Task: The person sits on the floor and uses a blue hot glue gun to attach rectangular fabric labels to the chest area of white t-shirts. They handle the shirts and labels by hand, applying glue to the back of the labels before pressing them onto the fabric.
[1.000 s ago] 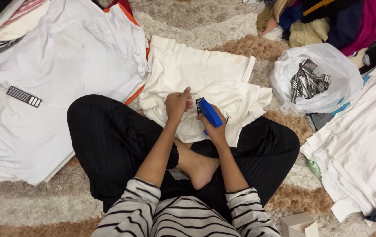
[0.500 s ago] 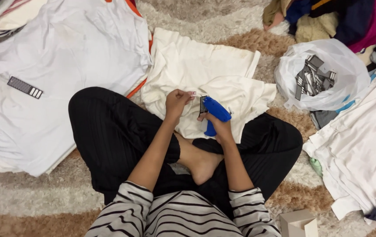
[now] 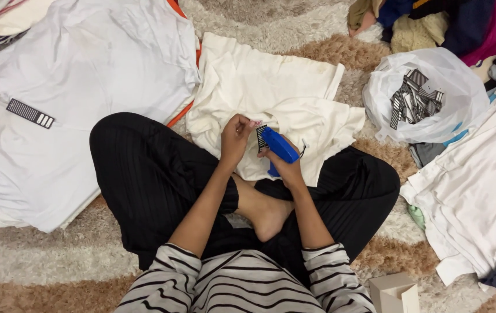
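I sit cross-legged on a shaggy rug. My right hand grips a blue tagging gun, its tip against a small striped hang tag. My left hand pinches the neck label of a cream T-shirt that lies spread over my knees and the rug. Both hands are close together over the shirt's collar area.
A white T-shirt with a striped tag lies at the left. A white plastic bag of striped tags sits at the right, beside white garments and a heap of coloured clothes. A small cardboard box is bottom right.
The tagging gun tilted and shifted slightly left toward my left hand, which now pinches the shirt's label closer to the gun's tip. The view drifted a little.
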